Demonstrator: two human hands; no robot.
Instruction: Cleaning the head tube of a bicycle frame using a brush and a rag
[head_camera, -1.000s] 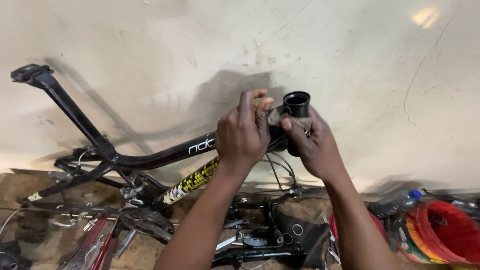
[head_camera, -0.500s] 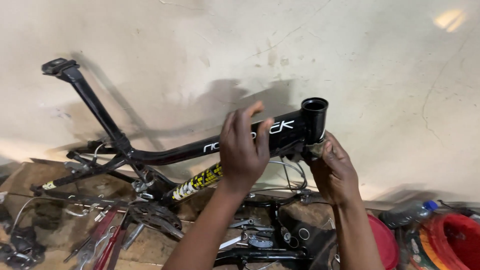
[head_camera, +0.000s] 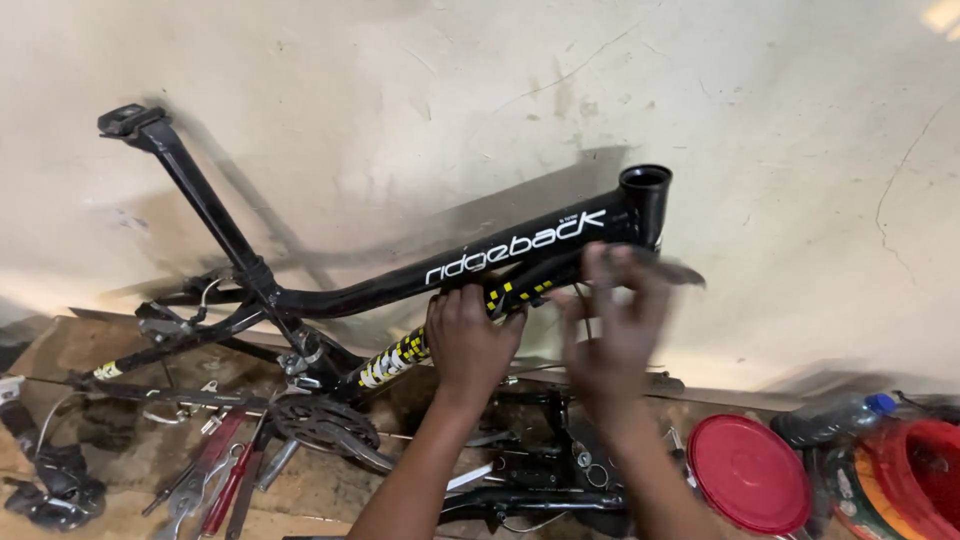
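A black bicycle frame (head_camera: 380, 292) with white lettering leans against a pale wall, its open head tube (head_camera: 645, 200) at the upper right and its seat post (head_camera: 190, 180) at the upper left. My left hand (head_camera: 468, 345) grips the down tube, which has yellow checks, from below. My right hand (head_camera: 610, 335) is blurred with motion just under the head tube. A thin dark object (head_camera: 672, 271) streaks out from its fingertips. Whether the fingers hold it is unclear.
A chainring with cranks (head_camera: 322, 425) hangs at the frame's bottom. Red-handled pliers and other tools (head_camera: 225, 470) lie on the brown floor at the left. A round red lid (head_camera: 752, 472), a plastic bottle (head_camera: 830, 420) and a red tub (head_camera: 915, 470) sit at the right. Dark bike parts (head_camera: 540, 470) lie below my hands.
My left hand has dropped from the top tube to the down tube. My right hand has come away from the head tube's underside and is moving. The view has shifted, showing the frame more centred.
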